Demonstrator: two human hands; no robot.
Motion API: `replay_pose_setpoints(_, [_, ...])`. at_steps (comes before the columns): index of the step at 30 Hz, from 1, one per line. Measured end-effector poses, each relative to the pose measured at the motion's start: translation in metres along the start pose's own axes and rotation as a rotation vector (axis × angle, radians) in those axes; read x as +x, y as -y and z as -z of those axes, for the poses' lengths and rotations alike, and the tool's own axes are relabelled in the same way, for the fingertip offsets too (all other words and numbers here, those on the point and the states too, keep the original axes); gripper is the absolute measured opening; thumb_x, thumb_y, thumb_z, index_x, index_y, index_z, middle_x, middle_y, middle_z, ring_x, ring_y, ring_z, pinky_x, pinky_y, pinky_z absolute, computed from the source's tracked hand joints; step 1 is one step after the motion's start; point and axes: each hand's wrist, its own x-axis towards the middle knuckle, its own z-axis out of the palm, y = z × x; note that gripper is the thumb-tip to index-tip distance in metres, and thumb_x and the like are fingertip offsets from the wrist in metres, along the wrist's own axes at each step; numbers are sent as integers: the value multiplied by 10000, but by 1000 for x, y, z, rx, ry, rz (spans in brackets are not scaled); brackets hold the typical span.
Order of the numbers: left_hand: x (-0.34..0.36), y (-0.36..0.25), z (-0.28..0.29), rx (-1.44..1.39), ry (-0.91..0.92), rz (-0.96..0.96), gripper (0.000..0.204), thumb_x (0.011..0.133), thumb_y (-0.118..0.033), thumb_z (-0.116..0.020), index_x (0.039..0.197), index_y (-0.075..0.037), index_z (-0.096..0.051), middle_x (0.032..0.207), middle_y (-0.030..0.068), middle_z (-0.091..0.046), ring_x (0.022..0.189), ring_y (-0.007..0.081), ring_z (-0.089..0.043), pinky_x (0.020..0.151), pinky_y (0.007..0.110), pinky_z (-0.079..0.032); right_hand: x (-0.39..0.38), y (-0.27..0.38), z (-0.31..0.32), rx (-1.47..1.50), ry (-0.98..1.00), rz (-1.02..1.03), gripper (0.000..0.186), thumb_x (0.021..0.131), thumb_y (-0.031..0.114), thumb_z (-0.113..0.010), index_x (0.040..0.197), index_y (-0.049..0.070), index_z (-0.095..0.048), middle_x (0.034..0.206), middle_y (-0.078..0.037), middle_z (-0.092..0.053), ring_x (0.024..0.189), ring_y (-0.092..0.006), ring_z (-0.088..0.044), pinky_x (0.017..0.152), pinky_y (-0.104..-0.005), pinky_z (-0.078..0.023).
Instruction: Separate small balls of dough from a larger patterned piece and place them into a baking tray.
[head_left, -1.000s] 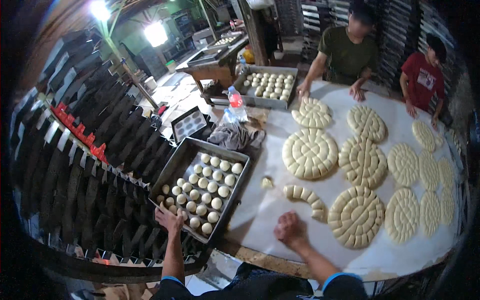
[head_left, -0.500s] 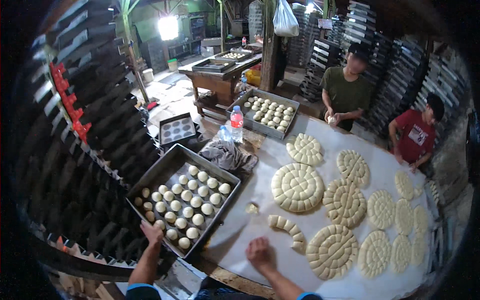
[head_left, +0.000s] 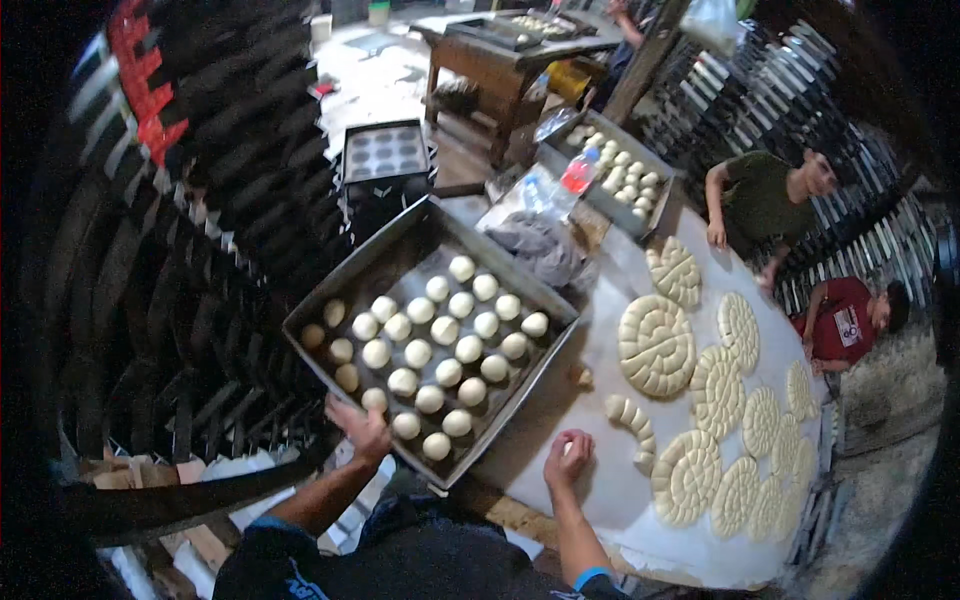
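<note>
A deep metal tray (head_left: 530, 277) filled with rows of round dough balls (head_left: 445, 330) rests at the left end of the pale worktable. My left hand (head_left: 362, 428) grips its near left side, fingers at the rim. Over the table, just right of the tray, my right hand (head_left: 568, 458) is curled closed. A pale bit shows at its fingers, too small to name. Beyond it lies a small scrap of dough (head_left: 581, 377). A short curved strip of cut dough (head_left: 632, 430) is to its right, beside large coiled dough rounds (head_left: 656, 345) scored into pieces.
A grey cloth (head_left: 540, 248) and a bottle with a red label (head_left: 580, 170) are beyond the tray, near a second tray of dough balls (head_left: 625, 170). Two people (head_left: 765, 200) stand across the table (head_left: 610, 530). Dark stacked trays (head_left: 240, 300) line the left.
The view has tilted and shifted, so the scene leans. My left hand has closer hold of the tray's side. The person in green has lowered their hands from the small pale piece they held.
</note>
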Motion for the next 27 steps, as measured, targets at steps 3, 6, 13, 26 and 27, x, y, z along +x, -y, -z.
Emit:
replay_pose_setpoints(3, [-4,19,-17,-11,-85,-86,796,753,-145,-650,1384,110,-236,1296,251,-350,1245,378,-340,1119,491,-192,-40,0,25,10,266,249,140,881,157,-578,835,28,-603,923,-154,-613,955,-341,-570,858,-437,-459])
replay_pose_setpoints(6, [-2,14,-15,44,62,-56,801,722,-145,-645,1362,118,-241,1275,267,-354,1241,399,-333,1101,496,-216,-19,-38,63,-39,426,-157,118,861,135,-612,888,23,-637,835,-145,-635,811,-291,-635,800,-436,-507])
replay_pose_setpoints(13, [-4,-20,-1,-2,39,104,824,709,-92,-625,1379,127,-198,1328,320,-288,1257,463,-289,1119,533,-175,124,222,25,396,576,308,238,908,110,-551,1085,-36,-614,982,-179,-637,972,-287,-636,872,-380,-500])
replay_pose_setpoints(26, [6,-20,16,136,122,61,840,754,-147,-694,1377,124,-200,1292,350,-303,1218,469,-323,1096,541,-220,92,219,-57,437,234,575,302,764,108,-684,1046,9,-642,1039,-185,-619,1058,-354,-577,933,-434,-467])
replay_pose_setpoints(27, [6,-30,17,214,143,131,876,746,-155,-720,1398,110,-199,1301,328,-307,1228,439,-330,1109,513,-229,91,183,-27,404,71,515,201,774,100,-669,959,25,-647,971,-180,-626,955,-342,-594,863,-429,-481])
